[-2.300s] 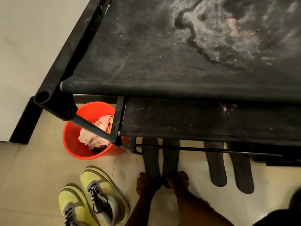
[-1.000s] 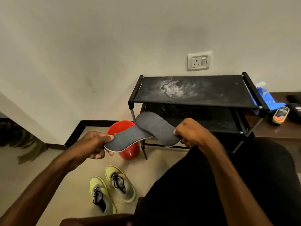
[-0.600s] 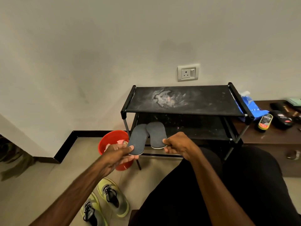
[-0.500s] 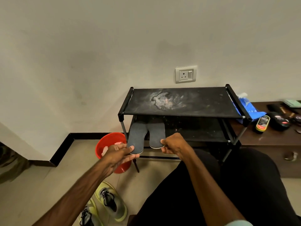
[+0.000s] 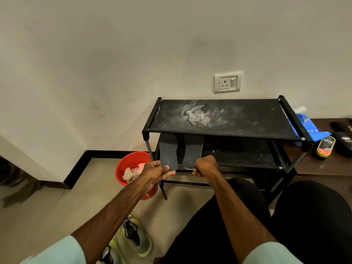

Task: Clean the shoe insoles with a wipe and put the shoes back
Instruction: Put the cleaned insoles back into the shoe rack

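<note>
Two dark grey insoles lie side by side, toes pointing into the middle shelf of the black shoe rack (image 5: 224, 135). My left hand (image 5: 155, 171) pinches the heel of the left insole (image 5: 168, 155). My right hand (image 5: 204, 166) grips the heel of the right insole (image 5: 192, 151). The insoles' toe ends are hidden under the dusty top shelf. A pair of yellow-green sneakers (image 5: 138, 237) stands on the floor below my left forearm, partly hidden by it.
A red bucket (image 5: 131, 161) holding crumpled wipes stands left of the rack. A blue packet (image 5: 308, 124), a small bottle (image 5: 324, 147) and dark items lie on a low brown surface at the right. A wall socket (image 5: 227, 82) sits above the rack.
I lifted the two insoles off the floor, held them crossed in the air, then straightened them and slid them toes-first onto the middle shelf. My view pulled back from the rack.
</note>
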The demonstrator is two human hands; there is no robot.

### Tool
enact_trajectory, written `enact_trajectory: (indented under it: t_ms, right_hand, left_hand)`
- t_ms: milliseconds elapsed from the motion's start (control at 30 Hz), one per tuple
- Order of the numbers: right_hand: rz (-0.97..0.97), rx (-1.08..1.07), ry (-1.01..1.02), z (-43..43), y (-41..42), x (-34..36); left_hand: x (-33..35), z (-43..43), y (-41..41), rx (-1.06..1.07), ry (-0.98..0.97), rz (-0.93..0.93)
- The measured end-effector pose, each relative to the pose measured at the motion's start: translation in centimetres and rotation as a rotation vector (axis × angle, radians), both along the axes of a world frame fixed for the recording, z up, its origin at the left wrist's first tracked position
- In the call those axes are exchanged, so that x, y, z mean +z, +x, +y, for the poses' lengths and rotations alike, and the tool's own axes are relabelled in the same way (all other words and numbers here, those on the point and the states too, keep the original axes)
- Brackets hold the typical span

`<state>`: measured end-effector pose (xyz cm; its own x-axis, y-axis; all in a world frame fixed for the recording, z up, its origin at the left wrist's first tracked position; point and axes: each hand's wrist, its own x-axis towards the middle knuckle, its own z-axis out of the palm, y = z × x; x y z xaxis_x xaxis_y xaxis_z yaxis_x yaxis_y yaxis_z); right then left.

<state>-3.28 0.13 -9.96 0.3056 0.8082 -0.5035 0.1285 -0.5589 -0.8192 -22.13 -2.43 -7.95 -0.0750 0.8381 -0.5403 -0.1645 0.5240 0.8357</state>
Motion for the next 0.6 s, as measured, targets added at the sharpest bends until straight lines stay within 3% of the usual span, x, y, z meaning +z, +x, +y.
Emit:
enact_trajectory:
  t_ms: [600]
  right_hand:
    - [-0.126, 0.142, -0.115, 3.3, -2.0, -3.9]
  left_hand:
    - [-4.1, 3.4, -0.5, 0.131, -0.144, 0.133]
